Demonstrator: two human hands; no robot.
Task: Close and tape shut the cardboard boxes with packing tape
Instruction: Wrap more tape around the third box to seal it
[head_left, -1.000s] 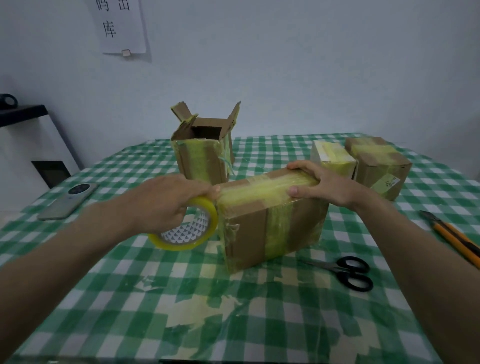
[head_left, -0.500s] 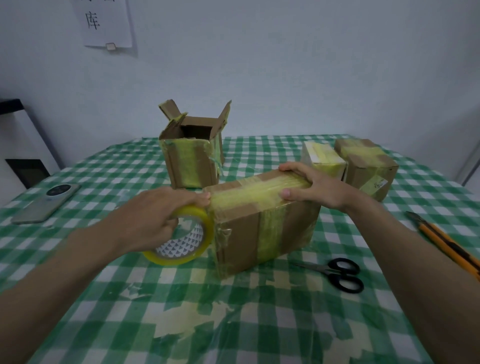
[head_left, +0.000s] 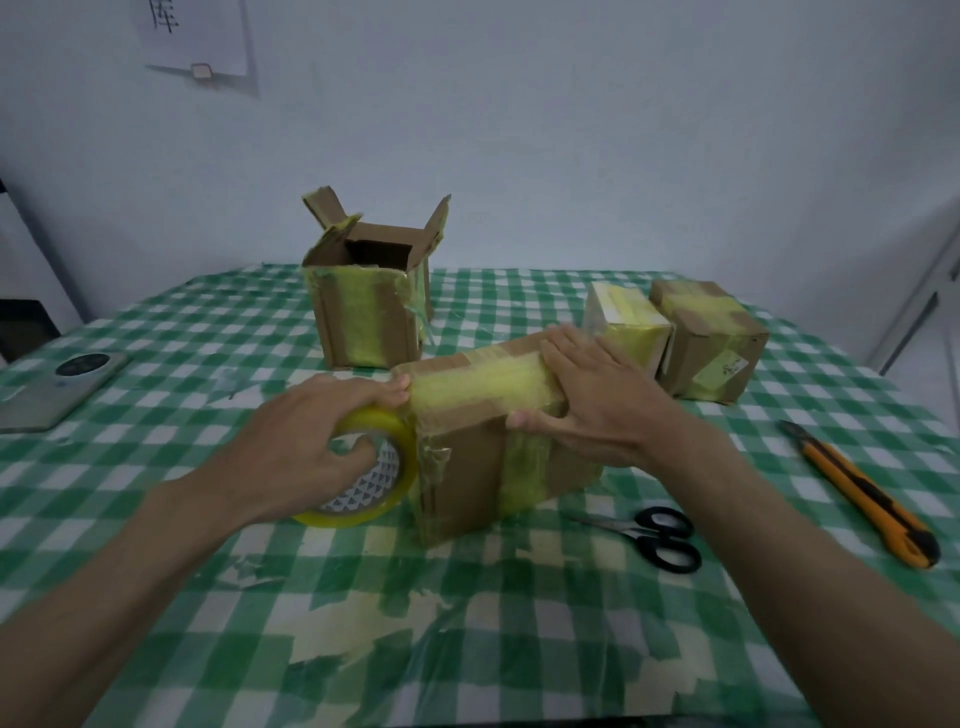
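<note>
At frame centre I had the closed box (head_left: 498, 441) under my right hand (head_left: 592, 400), palm flat on the taped top, thumb down the near face. My left hand (head_left: 311, 447) gripped the tape roll (head_left: 374, 478) tight against the box's left end. Since a second earlier the roll had dropped from the top corner down that end, so I judged the strip was wrapping over. The open box (head_left: 369, 306) behind stood untaped.

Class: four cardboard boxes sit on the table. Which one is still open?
The tall box at the back left: its top flaps stand up and its inside shows. The other three are closed and taped over.
</note>
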